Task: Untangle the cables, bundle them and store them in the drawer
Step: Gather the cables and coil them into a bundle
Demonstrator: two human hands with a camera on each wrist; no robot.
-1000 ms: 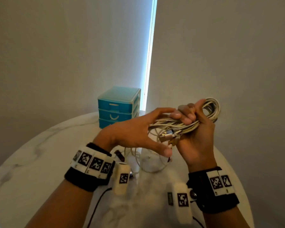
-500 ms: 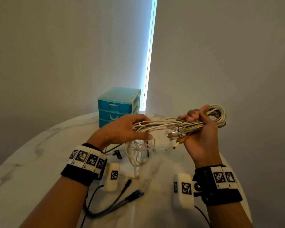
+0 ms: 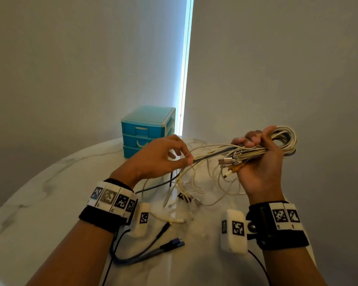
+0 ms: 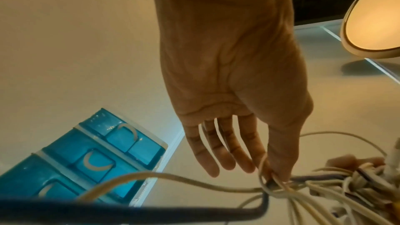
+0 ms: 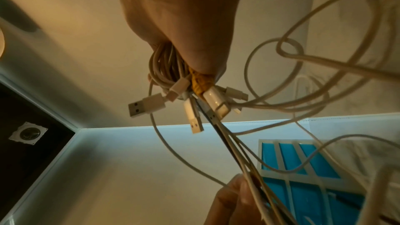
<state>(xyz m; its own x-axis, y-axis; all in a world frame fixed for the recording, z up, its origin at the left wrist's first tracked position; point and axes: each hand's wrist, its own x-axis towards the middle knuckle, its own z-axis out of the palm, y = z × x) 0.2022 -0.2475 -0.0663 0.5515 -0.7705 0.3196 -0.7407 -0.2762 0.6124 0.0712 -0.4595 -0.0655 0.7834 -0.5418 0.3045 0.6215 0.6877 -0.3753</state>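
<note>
My right hand [image 3: 256, 153] grips a coiled bundle of white cables [image 3: 281, 139] above the table, with several USB plugs [image 5: 147, 105] sticking out below the fist [image 5: 184, 23]. My left hand [image 3: 163, 157] pinches a few loose strands [image 3: 207, 155] between thumb and forefinger [image 4: 275, 175], a hand's width left of the bundle. Those strands run taut to the bundle and hang down to the table. More white cable [image 3: 186, 195] lies tangled on the table below. The blue three-drawer unit [image 3: 147, 131] stands at the table's far edge, its drawers closed.
A dark cable with blue and black plugs [image 3: 170, 244] lies on the round marble table [image 3: 39, 213] near my left forearm. The table's rim curves close on the right. A lit vertical gap [image 3: 185, 69] runs down the wall behind the drawers.
My hands have moved apart: the left slid leftwards along the strands and now pinches them, the right moved right with the bundle. More loose cable now shows on the table.
</note>
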